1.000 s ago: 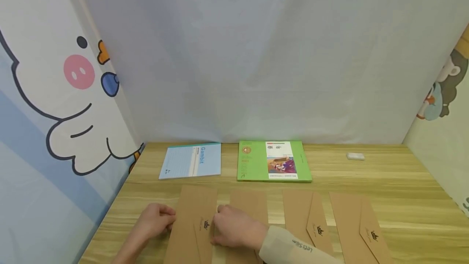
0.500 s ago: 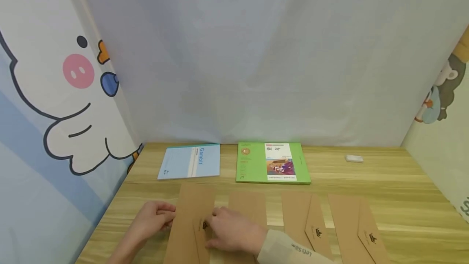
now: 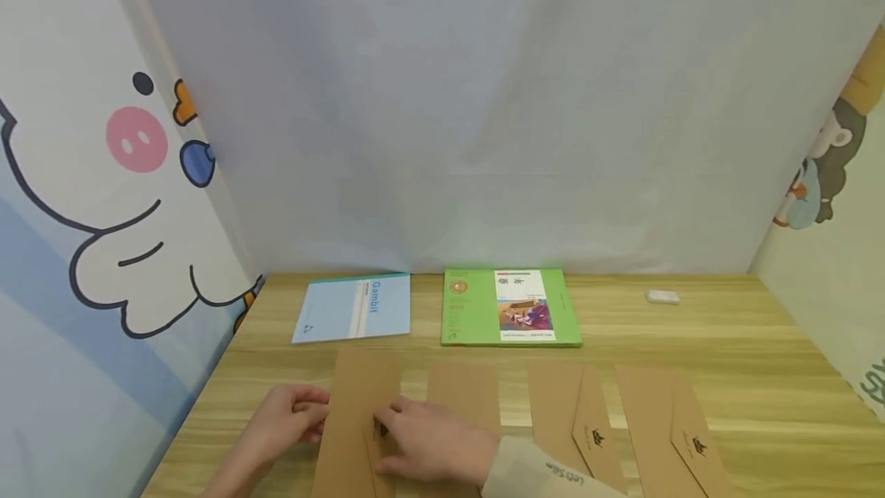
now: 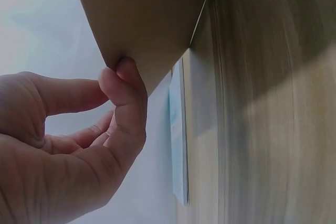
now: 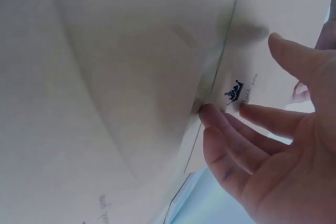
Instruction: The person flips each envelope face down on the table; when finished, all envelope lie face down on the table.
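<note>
A brown kraft envelope is the leftmost in a row, its lower end cut off by the head view's border. Its left edge is pinched between the thumb and fingers of my left hand; the left wrist view shows that edge raised off the table. My right hand lies over the envelope's right side, partly covering the printed crown. In the right wrist view its fingers reach toward the flap near the crown and "Thank you" print, with the thumb held apart from them.
Three more kraft envelopes lie to the right, among them one partly under my right arm and one at the far right. Behind are a blue notebook, a green book and a white eraser. A curtain closes the back.
My right hand has shifted left from the envelope's right edge onto its flap, over part of the crown. My left hand keeps its pinch on the left edge.
</note>
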`<state>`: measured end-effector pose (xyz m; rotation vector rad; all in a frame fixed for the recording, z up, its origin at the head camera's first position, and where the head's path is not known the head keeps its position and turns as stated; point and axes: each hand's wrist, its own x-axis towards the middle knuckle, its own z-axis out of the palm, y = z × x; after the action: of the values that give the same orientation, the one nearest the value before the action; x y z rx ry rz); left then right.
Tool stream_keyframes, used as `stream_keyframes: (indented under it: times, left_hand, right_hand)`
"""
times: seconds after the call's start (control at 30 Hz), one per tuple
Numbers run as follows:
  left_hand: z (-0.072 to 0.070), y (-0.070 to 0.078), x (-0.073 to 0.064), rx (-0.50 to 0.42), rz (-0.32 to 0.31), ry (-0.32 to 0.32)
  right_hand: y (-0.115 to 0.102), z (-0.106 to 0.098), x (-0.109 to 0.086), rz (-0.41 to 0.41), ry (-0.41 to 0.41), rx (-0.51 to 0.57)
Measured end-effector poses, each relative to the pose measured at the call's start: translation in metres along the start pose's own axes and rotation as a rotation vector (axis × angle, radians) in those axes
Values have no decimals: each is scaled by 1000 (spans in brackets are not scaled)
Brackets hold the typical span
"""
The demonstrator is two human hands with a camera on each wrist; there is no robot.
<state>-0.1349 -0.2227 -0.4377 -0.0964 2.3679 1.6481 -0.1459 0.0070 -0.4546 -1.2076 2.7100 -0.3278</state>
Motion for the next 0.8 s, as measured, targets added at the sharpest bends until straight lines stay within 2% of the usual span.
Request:
stream_keyframes:
  times: [0.13,0.37,0.8]
  left_hand:
    - [0,-2,-2,-28,32,-38]
    - [3,2,-3,-131,27,-52]
    - [5,-1,0,-277,80,-188]
  right_hand:
    - [-1,0,1,-3,7,16]
    - [-1,0,2,-10,8,53]
    - [2,-1,4,-2,4,94]
